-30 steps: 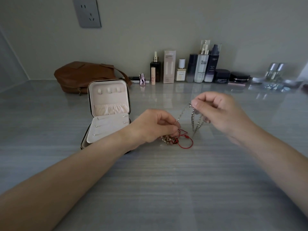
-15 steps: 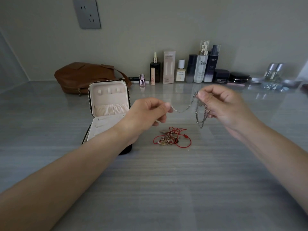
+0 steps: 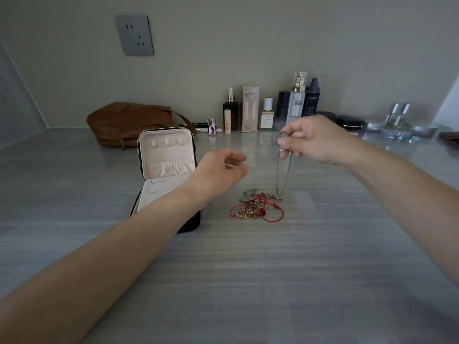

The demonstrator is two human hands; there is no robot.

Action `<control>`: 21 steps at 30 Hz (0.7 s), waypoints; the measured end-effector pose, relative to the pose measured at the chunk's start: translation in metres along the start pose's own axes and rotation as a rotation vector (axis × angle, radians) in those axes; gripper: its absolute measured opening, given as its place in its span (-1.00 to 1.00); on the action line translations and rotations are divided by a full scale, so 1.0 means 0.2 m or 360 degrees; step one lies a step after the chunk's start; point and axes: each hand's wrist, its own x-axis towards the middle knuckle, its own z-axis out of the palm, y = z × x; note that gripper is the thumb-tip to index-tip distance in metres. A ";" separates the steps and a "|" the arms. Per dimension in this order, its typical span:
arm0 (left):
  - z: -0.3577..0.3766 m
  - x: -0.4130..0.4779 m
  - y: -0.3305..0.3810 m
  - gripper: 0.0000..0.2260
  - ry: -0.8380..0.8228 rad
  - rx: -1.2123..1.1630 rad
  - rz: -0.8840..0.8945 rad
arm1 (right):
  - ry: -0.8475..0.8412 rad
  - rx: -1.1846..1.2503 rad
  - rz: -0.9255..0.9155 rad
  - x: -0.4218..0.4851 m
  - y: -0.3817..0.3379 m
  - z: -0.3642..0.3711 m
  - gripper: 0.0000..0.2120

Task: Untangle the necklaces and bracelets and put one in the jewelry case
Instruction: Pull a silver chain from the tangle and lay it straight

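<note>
Near edge: grey streaked tabletop, both bare forearms reaching in over it.

Mid-table: a heap of red cord bracelets and small gold charms, lying loose on the surface and just right of the case.

Left hand hovers above and to the left of the heap with its fingers loosely curled and nothing in them.

Right hand is higher and farther back, and its fingertips pinch the top of a thin silver chain. The chain hangs as a narrow doubled loop with its long axis near vertical, straight down from the pinch. Its lower end meets the heap's far right edge (whether it is caught there or only resting, I cannot tell).

Black zip-edged jewelry case with cream lining stands open to the left, with its lid upright. The left forearm crosses its tray.

Judgement: the chain sits to the right of the case and must travel left across the heap. The left hand is nearer to both the case and the chain's low end, so it is well placed to free that end.

Back wall: brown leather bag and a row of cosmetic bottles.
</note>
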 end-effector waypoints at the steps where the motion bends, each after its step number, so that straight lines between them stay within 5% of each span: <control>1: 0.00 0.01 0.01 -0.80 -0.0011 0.0020 0.0018 | 0.0056 0.0068 0.0000 0.01 -0.01 0.00 -0.91; 8: 0.04 0.10 0.16 -0.67 -0.0337 -0.0069 0.0040 | 0.0156 0.0735 0.0135 0.04 -0.04 0.02 -0.96; 10: 0.07 0.12 0.18 -0.78 -0.0371 -0.0204 0.0061 | 0.0165 0.0903 0.0198 0.05 -0.04 0.03 -0.94; 13: 0.09 0.16 0.19 -0.94 -0.0370 -0.0450 0.0004 | 0.0227 0.1004 0.0202 0.06 -0.02 0.03 -0.93; 21: 0.11 0.18 0.14 -0.84 -0.0437 -0.0604 -0.0124 | 0.0270 0.1256 0.0222 0.06 0.07 0.07 -0.95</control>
